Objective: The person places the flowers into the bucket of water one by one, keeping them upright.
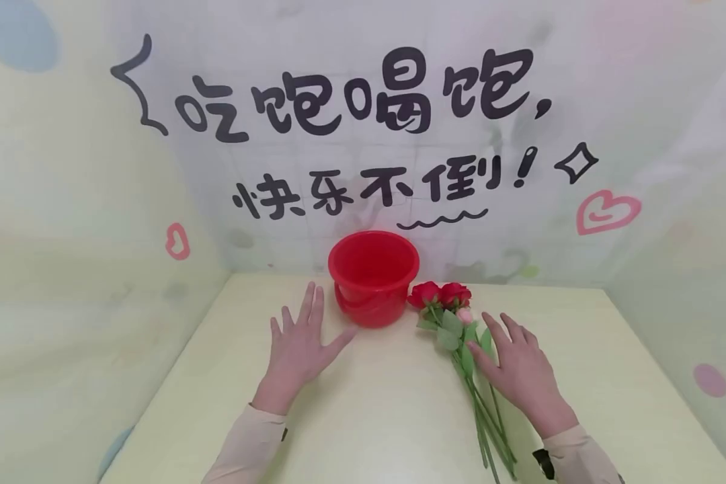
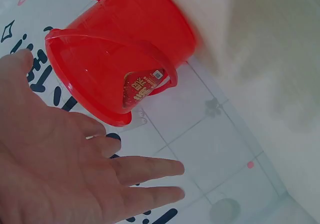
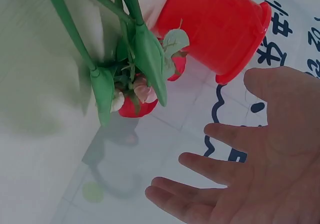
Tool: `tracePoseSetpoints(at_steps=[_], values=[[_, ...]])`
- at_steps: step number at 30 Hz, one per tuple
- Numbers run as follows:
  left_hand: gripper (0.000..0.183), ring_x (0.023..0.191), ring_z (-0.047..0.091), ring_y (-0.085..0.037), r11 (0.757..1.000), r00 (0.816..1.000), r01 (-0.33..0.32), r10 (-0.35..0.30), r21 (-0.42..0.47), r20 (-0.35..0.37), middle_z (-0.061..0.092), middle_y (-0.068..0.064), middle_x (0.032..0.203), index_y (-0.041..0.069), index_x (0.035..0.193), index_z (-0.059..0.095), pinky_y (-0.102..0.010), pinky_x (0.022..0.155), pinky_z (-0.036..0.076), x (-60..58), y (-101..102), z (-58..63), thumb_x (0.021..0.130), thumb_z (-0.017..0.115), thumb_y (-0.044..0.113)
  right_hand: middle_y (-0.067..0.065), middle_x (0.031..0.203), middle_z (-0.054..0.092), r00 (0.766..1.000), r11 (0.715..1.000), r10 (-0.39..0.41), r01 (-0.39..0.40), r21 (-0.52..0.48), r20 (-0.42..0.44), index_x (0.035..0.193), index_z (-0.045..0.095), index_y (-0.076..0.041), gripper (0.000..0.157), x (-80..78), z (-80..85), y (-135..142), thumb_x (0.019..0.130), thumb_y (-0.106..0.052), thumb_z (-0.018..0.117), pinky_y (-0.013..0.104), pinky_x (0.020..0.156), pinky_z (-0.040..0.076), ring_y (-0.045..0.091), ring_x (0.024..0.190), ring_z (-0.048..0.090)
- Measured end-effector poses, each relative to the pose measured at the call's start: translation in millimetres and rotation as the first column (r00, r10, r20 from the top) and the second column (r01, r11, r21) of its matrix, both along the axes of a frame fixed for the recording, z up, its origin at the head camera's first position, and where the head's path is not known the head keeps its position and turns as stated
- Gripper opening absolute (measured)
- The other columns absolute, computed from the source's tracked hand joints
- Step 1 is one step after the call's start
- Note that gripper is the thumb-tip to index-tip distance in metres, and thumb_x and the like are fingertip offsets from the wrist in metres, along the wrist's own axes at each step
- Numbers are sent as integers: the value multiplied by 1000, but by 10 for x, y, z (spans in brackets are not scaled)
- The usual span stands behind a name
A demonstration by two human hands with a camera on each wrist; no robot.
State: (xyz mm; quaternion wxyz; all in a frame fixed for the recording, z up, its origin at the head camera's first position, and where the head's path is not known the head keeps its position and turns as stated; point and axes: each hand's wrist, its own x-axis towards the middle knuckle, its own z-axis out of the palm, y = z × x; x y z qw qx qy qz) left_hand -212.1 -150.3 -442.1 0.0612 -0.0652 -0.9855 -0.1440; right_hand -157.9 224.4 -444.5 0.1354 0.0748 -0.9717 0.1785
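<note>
A red plastic bucket stands upright at the back of the table, its handle hanging down at the front. The left wrist view shows a label on the bucket's side. My left hand is spread in front and to the left of the bucket, holding nothing. Right of the bucket lies a bunch of artificial flowers, with red roses, a small pink bloom and long green stems pointing toward me. Over the right side of the stems hovers my right hand, fingers extended; in the right wrist view it holds nothing.
The pale table is bounded by a printed backdrop with dark writing behind, and by side walls at left and right. A pink heart is printed on the backdrop.
</note>
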Motion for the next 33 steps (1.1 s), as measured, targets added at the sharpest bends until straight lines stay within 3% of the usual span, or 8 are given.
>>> tracePoseSetpoints(at_steps=[4,9,12,14,16,24,27,33], values=[[109,142,32,-69,999,999,-33,34,37,-21,3,-7,178,13,171,9,-77,112,33,-88,30,4,94,46,81,35,151,47,1000,1000,-1,1,-14,18,154,51,-3,67,-7,2,19,105,-48,62,73,82,54,67,122,51],[105,133,47,-65,998,996,-9,14,59,-86,4,-6,178,13,171,10,-69,99,53,-216,128,-7,96,45,79,35,148,48,997,998,-25,29,-53,70,152,51,-2,67,-5,30,41,105,-49,62,67,68,57,66,115,55],[104,103,68,-50,998,994,-9,16,69,-107,8,-6,178,13,171,9,-53,79,63,-258,180,-3,98,46,76,35,147,49,997,998,-27,31,-55,79,152,51,-2,67,-8,31,51,105,-47,62,65,69,57,64,114,56],[103,79,67,-36,997,994,-14,23,80,-108,8,-6,178,14,171,7,-42,66,61,-280,203,-4,98,46,75,34,145,52,998,998,-22,25,-49,65,151,52,-2,66,-19,25,51,105,-46,63,64,69,58,62,114,57],[104,64,58,-25,995,994,-21,30,93,-106,8,-7,178,15,171,4,-34,58,55,-302,221,-2,98,47,75,33,141,55,999,999,-18,20,-40,48,150,53,-2,64,-35,11,50,104,-44,64,62,68,58,59,113,57],[104,64,57,-23,988,993,-49,64,144,-98,15,-11,176,13,171,1,-37,60,60,-371,218,-27,99,49,72,25,121,62,996,998,-25,30,-62,83,143,58,0,58,-77,-70,17,104,-42,66,39,51,52,36,92,63],[102,59,55,-20,982,994,-48,65,181,-93,16,-11,175,12,171,2,-35,58,58,-404,228,-51,100,48,70,22,117,63,995,997,-22,29,-70,98,138,62,0,56,-91,-85,10,104,-43,66,39,51,51,32,88,63],[101,54,52,-17,975,994,-56,74,217,-74,14,-12,176,11,171,2,-35,58,58,-490,291,-103,101,52,66,21,113,64,998,997,-31,35,-68,52,129,68,-2,47,-119,-100,23,102,-40,70,46,54,53,39,98,60]])
